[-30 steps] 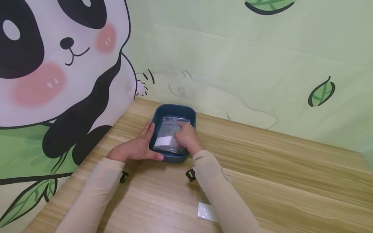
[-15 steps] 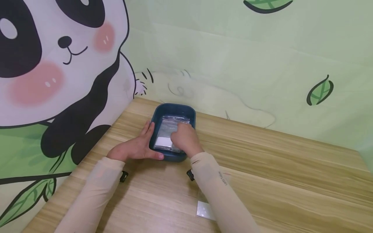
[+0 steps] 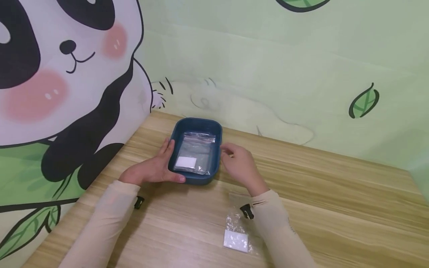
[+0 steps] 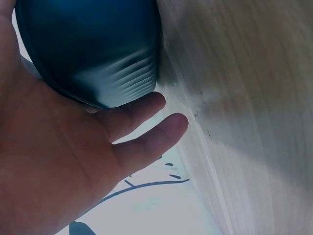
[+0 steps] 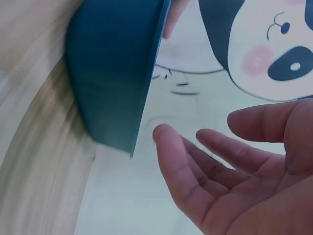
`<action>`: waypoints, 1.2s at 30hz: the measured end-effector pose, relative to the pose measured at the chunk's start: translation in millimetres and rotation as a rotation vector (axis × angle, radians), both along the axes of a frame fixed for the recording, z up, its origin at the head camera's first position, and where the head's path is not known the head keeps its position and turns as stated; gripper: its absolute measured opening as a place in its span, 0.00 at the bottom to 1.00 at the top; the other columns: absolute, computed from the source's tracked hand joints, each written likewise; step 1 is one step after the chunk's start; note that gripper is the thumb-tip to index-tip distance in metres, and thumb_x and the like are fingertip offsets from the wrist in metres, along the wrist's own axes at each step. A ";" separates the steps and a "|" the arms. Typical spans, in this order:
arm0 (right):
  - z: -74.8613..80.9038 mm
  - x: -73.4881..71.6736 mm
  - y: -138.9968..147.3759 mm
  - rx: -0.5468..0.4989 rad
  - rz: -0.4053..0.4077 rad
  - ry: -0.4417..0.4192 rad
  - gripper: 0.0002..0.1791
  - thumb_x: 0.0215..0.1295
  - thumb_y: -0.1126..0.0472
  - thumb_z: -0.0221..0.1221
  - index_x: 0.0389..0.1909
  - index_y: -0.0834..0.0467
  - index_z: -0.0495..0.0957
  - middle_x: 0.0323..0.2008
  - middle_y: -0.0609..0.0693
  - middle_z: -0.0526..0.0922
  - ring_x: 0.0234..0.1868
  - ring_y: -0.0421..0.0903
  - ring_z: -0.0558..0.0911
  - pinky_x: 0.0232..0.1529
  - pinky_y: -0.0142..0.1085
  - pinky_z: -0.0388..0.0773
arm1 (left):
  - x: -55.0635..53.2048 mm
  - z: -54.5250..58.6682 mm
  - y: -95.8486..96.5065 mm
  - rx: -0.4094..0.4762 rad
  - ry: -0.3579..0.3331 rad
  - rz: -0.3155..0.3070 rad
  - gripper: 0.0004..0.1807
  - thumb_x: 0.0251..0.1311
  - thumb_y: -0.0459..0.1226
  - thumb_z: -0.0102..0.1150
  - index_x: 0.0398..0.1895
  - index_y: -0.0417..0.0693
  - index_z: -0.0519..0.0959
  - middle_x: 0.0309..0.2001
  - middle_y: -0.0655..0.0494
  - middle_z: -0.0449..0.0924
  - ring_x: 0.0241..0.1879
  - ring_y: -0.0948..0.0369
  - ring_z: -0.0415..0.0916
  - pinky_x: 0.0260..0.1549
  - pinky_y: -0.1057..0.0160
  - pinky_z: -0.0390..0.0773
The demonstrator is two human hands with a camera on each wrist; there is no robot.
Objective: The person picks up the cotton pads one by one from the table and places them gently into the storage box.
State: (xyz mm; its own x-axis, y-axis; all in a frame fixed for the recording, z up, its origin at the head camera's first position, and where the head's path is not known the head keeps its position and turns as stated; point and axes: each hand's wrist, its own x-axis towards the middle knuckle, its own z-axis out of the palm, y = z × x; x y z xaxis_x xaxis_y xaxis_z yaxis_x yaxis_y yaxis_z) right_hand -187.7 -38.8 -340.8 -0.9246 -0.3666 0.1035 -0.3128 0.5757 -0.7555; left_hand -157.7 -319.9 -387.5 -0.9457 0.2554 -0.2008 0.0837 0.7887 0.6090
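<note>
A dark blue plastic box (image 3: 197, 179) stands on the table, holding several clear zip bags (image 3: 197, 149) stacked flat, the top one with a white label. My left hand (image 3: 151, 169) rests against the box's left front corner, its fingers straight along the side and the thumb at the front. In the left wrist view, two fingertips (image 4: 173, 125) reach past the ribbed wall. My right hand (image 3: 239, 163) hovers just right of the box with loosely bent fingers and nothing between them. The right wrist view shows its fingers (image 5: 171, 161) apart from the box wall.
Another clear zip bag (image 3: 234, 223) with a white label lies on the wooden table (image 3: 335, 201) near my right forearm, which covers part of it. A panda-print backdrop (image 3: 254, 67) rises behind the table and at the left.
My right hand has lifted out of the box and moved right, empty. The bags inside are now uncovered, and more of the loose bag shows. The left hand stays at the box.
</note>
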 end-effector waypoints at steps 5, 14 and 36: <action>-4.4 5.7 30.4 -0.019 -0.022 0.001 0.18 0.74 0.63 0.53 0.60 0.63 0.80 0.53 0.58 0.84 0.49 0.54 0.82 0.48 0.48 0.79 | 2.2 0.3 -2.0 -0.001 0.006 0.004 0.77 0.50 0.63 0.73 0.78 0.34 0.26 0.77 0.33 0.16 0.75 0.34 0.39 0.70 0.41 0.52; -18.3 10.7 90.3 -0.026 -0.036 -0.062 0.19 0.73 0.64 0.53 0.60 0.65 0.79 0.44 0.60 0.84 0.36 0.52 0.83 0.31 0.40 0.78 | 2.7 -2.4 -3.9 0.003 0.019 0.014 0.77 0.49 0.63 0.74 0.78 0.34 0.26 0.77 0.33 0.17 0.75 0.34 0.39 0.69 0.40 0.53; -61.8 30.1 140.5 0.212 0.211 -0.187 0.16 0.58 0.66 0.68 0.48 0.62 0.80 0.22 0.48 0.72 0.22 0.43 0.71 0.24 0.37 0.70 | 1.4 0.9 2.0 -0.001 0.022 0.001 0.78 0.48 0.63 0.74 0.78 0.33 0.27 0.77 0.32 0.17 0.74 0.32 0.41 0.69 0.39 0.54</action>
